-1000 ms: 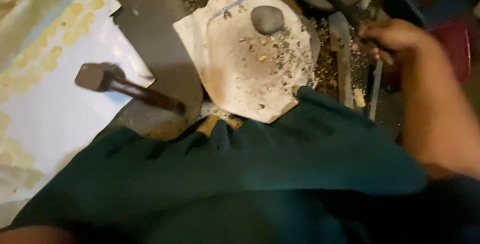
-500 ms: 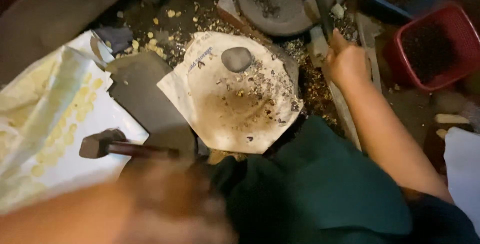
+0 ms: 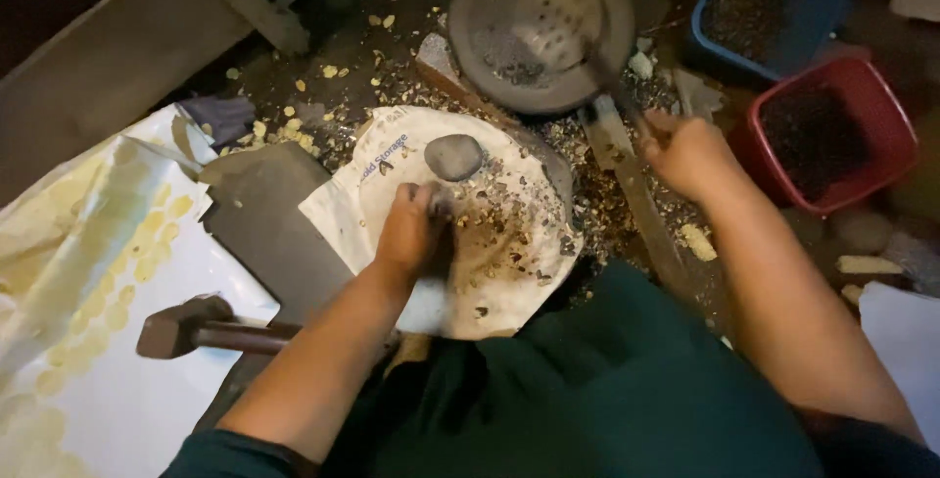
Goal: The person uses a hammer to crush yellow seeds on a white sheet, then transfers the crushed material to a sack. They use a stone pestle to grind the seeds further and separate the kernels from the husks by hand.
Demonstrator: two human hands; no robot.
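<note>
One stone (image 3: 453,156) beside left hand (image 3: 409,233), grip unclear; right hand (image 3: 690,153) clasps one pan (image 3: 541,27); two tubs.

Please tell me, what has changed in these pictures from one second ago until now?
The left hand came into view and now rests on the white sheet, just below the grey stone. The right hand moved from the long tool area up toward the handle of the round pan. The hammer, stone and red tub stayed where they were.
</note>
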